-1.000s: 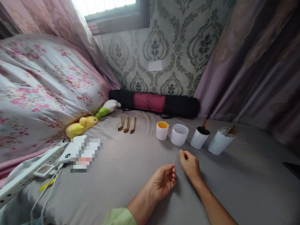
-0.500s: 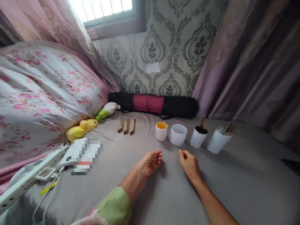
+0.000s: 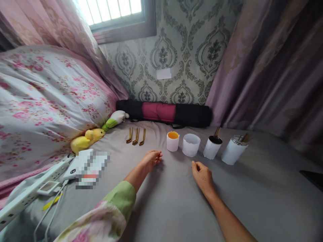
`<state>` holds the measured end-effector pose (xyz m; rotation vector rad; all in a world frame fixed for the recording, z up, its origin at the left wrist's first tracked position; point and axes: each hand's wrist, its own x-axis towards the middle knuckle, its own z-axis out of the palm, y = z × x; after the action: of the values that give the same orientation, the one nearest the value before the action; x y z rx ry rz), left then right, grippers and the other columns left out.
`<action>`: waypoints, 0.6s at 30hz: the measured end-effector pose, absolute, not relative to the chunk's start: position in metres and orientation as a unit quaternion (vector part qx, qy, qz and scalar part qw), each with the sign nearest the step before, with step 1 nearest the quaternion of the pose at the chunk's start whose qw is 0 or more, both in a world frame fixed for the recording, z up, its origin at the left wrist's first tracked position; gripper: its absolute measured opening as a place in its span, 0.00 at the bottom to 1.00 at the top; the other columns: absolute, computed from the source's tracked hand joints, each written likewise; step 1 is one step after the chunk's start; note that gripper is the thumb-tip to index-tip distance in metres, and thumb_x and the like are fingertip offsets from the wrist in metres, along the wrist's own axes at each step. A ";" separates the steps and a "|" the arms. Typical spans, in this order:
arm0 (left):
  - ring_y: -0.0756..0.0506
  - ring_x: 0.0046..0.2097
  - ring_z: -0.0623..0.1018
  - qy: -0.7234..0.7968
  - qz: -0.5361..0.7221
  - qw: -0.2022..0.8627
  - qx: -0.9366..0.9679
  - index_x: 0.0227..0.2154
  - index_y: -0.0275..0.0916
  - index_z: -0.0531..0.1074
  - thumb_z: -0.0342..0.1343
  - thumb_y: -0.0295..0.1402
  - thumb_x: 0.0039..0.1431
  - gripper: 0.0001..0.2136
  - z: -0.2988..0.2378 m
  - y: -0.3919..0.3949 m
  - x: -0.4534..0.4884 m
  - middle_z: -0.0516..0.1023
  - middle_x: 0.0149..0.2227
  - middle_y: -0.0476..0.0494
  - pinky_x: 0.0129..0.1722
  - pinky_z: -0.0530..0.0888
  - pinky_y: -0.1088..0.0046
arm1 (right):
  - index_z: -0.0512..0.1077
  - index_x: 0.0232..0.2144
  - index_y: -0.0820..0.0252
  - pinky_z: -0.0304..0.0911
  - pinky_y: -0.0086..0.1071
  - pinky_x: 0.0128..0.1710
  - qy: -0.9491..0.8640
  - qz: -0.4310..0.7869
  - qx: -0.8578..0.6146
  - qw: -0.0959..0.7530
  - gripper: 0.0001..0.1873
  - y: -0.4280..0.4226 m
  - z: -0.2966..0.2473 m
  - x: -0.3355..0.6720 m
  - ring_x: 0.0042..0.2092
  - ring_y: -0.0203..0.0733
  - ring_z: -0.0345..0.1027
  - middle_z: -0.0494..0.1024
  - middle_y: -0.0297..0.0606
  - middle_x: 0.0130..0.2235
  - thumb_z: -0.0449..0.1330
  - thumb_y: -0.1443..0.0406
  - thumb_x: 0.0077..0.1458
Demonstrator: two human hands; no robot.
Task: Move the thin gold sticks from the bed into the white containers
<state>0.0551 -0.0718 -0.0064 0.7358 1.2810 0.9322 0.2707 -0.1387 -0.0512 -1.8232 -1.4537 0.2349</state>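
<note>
My left hand [image 3: 152, 160] reaches forward over the grey sheet, its fingers loosely bent and holding nothing that shows. It is just in front and to the left of a white-wrapped cup [image 3: 173, 143] with an orange inside. Lower right, my right hand [image 3: 202, 176] is loosely curled, thumb against the index finger, with nothing visible in it. Beyond that hand stands a wide whitish cup [image 3: 191, 146]. To its right are a white-wrapped tin [image 3: 212, 150] with a dark inside and thin sticks, and a white-wrapped jar [image 3: 232, 154] holding brownish sticks. Three small bunches of gold-coloured bent rods [image 3: 135, 137] lie left of the cups.
A black and maroon roll bag [image 3: 158, 112] lies along the wall. At left are plush toys [image 3: 88, 139], a white power bank [image 3: 77, 168], a power strip [image 3: 32, 190] with cables, and a flowered bundle [image 3: 55, 101]. A dark object [image 3: 311, 178] lies at the right edge.
My left hand has moved forward and to the left, away from my right hand. My right hand has barely moved, and the cups and rods stay where they were.
</note>
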 end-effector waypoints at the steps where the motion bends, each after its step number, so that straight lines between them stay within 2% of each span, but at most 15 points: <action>1: 0.57 0.19 0.66 0.573 0.410 0.625 0.337 0.28 0.34 0.63 0.52 0.25 0.47 0.03 -0.008 -0.068 0.052 0.68 0.22 0.49 0.16 0.62 0.83 | 0.68 0.20 0.60 0.48 0.27 0.24 -0.571 0.092 -0.717 0.388 0.20 -0.139 -0.051 0.271 0.23 0.35 0.61 0.71 0.36 0.20 0.45 0.54 0.51; 10: 0.57 0.16 0.63 0.672 0.376 0.446 0.457 0.28 0.33 0.65 0.49 0.29 0.48 0.04 -0.015 -0.039 0.030 0.69 0.22 0.47 0.13 0.56 0.83 | 0.67 0.18 0.60 0.48 0.26 0.24 -0.581 0.085 -0.709 0.392 0.21 -0.141 -0.048 0.270 0.23 0.35 0.61 0.71 0.37 0.20 0.44 0.55 0.51; 14: 0.54 0.18 0.67 0.714 0.330 0.354 0.506 0.28 0.32 0.68 0.51 0.29 0.45 0.06 -0.018 -0.023 0.016 0.72 0.23 0.44 0.15 0.60 0.82 | 0.67 0.18 0.60 0.48 0.26 0.24 -0.582 0.085 -0.706 0.394 0.21 -0.142 -0.047 0.269 0.22 0.34 0.60 0.71 0.37 0.19 0.44 0.54 0.51; 18: 0.50 0.24 0.72 0.742 0.282 0.264 0.547 0.28 0.33 0.71 0.52 0.29 0.44 0.07 -0.019 -0.008 -0.001 0.74 0.24 0.42 0.21 0.65 0.79 | 0.66 0.18 0.60 0.48 0.26 0.24 -0.583 0.086 -0.710 0.387 0.21 -0.142 -0.047 0.270 0.22 0.34 0.60 0.70 0.36 0.19 0.44 0.54 0.51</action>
<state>-0.0009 -0.0084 -0.0186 1.4802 2.0070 0.7628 0.2697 -0.1415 -0.0471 -1.8063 -1.4827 0.2188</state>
